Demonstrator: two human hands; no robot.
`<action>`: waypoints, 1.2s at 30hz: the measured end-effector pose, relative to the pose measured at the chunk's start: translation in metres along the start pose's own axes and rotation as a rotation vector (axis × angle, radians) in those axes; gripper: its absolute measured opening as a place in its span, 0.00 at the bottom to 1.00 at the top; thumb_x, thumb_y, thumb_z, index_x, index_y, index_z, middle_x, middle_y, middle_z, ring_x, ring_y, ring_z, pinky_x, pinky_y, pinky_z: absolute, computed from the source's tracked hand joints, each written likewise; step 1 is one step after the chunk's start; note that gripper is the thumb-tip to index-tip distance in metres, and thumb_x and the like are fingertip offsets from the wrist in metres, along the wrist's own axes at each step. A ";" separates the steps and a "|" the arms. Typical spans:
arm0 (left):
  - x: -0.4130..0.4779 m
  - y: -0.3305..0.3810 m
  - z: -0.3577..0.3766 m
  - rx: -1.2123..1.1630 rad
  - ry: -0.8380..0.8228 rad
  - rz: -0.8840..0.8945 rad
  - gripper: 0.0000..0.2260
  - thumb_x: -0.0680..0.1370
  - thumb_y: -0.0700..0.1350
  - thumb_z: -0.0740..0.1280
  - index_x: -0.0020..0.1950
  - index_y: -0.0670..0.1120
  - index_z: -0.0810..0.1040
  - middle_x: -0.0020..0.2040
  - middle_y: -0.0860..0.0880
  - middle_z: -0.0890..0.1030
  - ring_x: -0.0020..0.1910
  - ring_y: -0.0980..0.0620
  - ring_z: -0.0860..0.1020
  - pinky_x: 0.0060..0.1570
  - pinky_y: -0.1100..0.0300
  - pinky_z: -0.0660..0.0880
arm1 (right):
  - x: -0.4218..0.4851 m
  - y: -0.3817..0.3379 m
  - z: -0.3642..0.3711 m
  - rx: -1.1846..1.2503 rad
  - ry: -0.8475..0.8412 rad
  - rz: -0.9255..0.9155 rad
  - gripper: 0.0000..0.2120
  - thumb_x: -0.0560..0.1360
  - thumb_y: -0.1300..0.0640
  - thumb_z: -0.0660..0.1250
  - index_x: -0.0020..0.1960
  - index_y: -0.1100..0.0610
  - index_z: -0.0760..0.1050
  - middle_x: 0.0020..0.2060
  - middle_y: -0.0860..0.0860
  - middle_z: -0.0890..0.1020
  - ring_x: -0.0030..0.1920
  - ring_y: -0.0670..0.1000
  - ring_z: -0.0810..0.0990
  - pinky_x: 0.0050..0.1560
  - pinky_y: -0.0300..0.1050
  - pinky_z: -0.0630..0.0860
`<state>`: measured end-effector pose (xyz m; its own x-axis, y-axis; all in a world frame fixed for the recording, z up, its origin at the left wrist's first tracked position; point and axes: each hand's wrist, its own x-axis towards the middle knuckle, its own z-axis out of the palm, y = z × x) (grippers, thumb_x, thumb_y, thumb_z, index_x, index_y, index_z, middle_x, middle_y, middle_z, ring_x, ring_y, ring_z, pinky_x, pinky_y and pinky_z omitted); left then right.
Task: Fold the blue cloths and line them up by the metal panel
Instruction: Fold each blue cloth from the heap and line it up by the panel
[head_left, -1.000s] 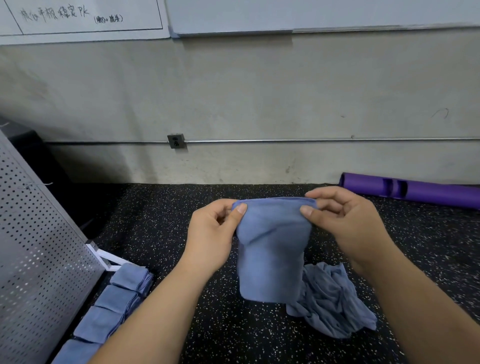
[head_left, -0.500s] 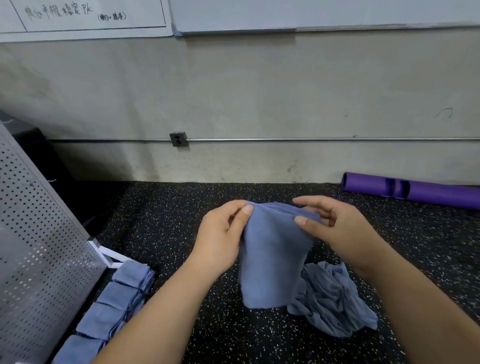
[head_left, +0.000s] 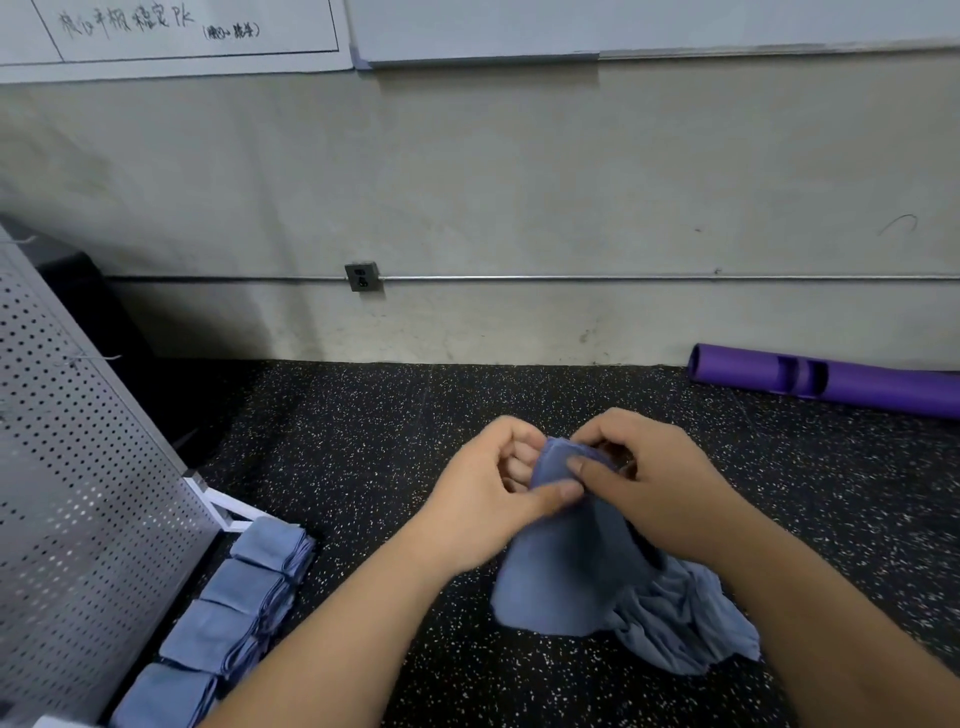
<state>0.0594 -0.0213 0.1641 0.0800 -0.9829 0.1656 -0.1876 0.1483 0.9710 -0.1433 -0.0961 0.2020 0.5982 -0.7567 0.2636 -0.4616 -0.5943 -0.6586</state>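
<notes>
L hand (head_left: 488, 499) & R hand (head_left: 660, 488) have come together vs 1 s ago. Both thumbs + fingers now pinch the top corners of the half-folded soft blue cloth (head_left: 566, 571), which hangs centre frame over the black speckled floor (head_left: 363, 441). Next fold looks underway. Row of folded blue cloths (head_left: 244, 587) lies by the perforated grey metal panel (head_left: 78, 493); crumpled blue cloth heap (head_left: 685, 623) still to do.

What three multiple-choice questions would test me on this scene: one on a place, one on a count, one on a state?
1. Where do the folded cloths lie?
A. Beside the metal panel
B. Against the purple tube
C. On the whiteboard

2. How many folded cloths show in that row?
A. Two
B. Four
C. Seven

3. What are the left hand and right hand doing?
A. Pinching the top of a blue cloth
B. Resting flat on the floor
C. Holding nothing

Answers: 1 A, the row runs along the panel's foot; 2 B, four squares can be counted; 3 A, thumbs and fingers clamp its upper edge.
</notes>
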 end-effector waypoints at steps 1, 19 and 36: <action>-0.001 -0.006 0.002 0.055 -0.056 -0.039 0.18 0.72 0.45 0.83 0.57 0.48 0.80 0.46 0.47 0.85 0.43 0.53 0.80 0.50 0.51 0.81 | 0.000 0.000 0.000 0.006 -0.009 0.011 0.06 0.79 0.53 0.73 0.48 0.41 0.81 0.43 0.39 0.84 0.45 0.43 0.82 0.43 0.37 0.75; 0.008 -0.030 -0.066 0.560 -0.010 -0.176 0.14 0.75 0.54 0.80 0.40 0.48 0.80 0.35 0.52 0.81 0.32 0.57 0.74 0.37 0.56 0.72 | -0.005 0.052 -0.046 0.384 0.337 0.417 0.07 0.85 0.50 0.66 0.51 0.47 0.82 0.48 0.61 0.83 0.45 0.55 0.79 0.47 0.51 0.71; 0.011 -0.012 -0.066 -0.167 0.495 -0.291 0.05 0.84 0.52 0.71 0.58 0.54 0.84 0.52 0.47 0.86 0.45 0.51 0.80 0.42 0.54 0.76 | -0.005 0.059 -0.045 0.527 0.342 0.503 0.14 0.84 0.51 0.69 0.68 0.40 0.78 0.48 0.55 0.88 0.49 0.58 0.87 0.47 0.55 0.83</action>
<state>0.1270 -0.0265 0.1655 0.5591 -0.8243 -0.0892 0.0633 -0.0649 0.9959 -0.2030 -0.1399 0.1941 0.1278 -0.9918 -0.0078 -0.2013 -0.0182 -0.9794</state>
